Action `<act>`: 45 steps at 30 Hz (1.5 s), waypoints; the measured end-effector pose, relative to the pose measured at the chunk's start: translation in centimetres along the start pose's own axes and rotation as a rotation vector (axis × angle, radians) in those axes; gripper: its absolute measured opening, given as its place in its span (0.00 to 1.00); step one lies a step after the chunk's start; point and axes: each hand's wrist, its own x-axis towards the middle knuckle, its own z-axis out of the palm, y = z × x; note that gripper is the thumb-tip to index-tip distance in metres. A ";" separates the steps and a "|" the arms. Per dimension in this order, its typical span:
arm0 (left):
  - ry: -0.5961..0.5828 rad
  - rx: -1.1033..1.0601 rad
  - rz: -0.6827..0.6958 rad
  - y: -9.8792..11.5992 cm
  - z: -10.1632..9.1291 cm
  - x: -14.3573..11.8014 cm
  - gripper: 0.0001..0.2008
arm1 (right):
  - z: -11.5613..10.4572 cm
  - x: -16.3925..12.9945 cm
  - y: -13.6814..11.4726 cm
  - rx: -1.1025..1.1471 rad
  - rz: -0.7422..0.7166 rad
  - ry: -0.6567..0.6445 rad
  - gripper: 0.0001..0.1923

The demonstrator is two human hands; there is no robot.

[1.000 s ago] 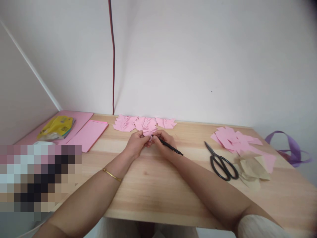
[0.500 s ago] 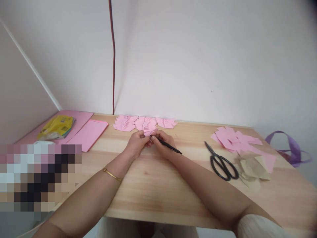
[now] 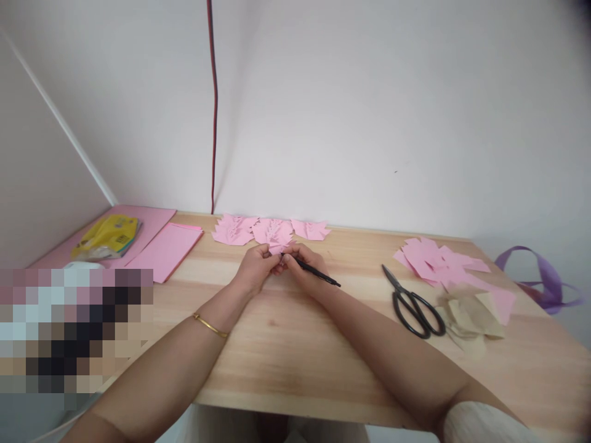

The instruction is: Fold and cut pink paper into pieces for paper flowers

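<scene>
In the head view, a light wooden tabletop with a visible grain is seen against a plain white wall, and a thin red-and-dark cable is hung down the wall to the far edge. The small pink paper piece is held above the middle of the tabletop, near its far side; it looks folded and cut, but its exact shape cannot be told because it is mostly covered. It is pinched between the fingers of the left hand, on whose wrist a thin gold bangle is worn. A slim black pen is gripped by the fingers of the right hand, with its tip laid against the paper piece. Just behind the hands, a row of cut pink paper shapes with jagged edges is laid flat. At the left, flat pink sheets and a yellow packet are seen. At the right, black scissors are laid closed, beside pink scraps, beige paper scraps and a purple ribbon.
</scene>
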 end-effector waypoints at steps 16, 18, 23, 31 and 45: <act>0.000 0.003 -0.003 0.1 0.1 0.0 0.06 | 0.0 -0.1 -0.3 0.062 0.005 -0.031 0.06; -0.004 -0.007 -0.006 0.0 -0.1 0.1 0.07 | -0.1 -0.1 -0.2 0.055 0.016 -0.008 0.06; -0.006 -0.042 -0.022 -0.2 -0.3 0.2 0.09 | -0.3 0.1 0.4 -0.022 0.061 0.108 0.08; -0.001 -0.041 -0.027 0.0 -0.2 0.1 0.08 | -0.3 0.0 0.1 -0.046 0.057 0.055 0.09; -0.002 -0.054 -0.020 -0.1 -0.1 0.1 0.08 | -0.3 -0.1 -1.3 0.026 0.059 0.004 0.07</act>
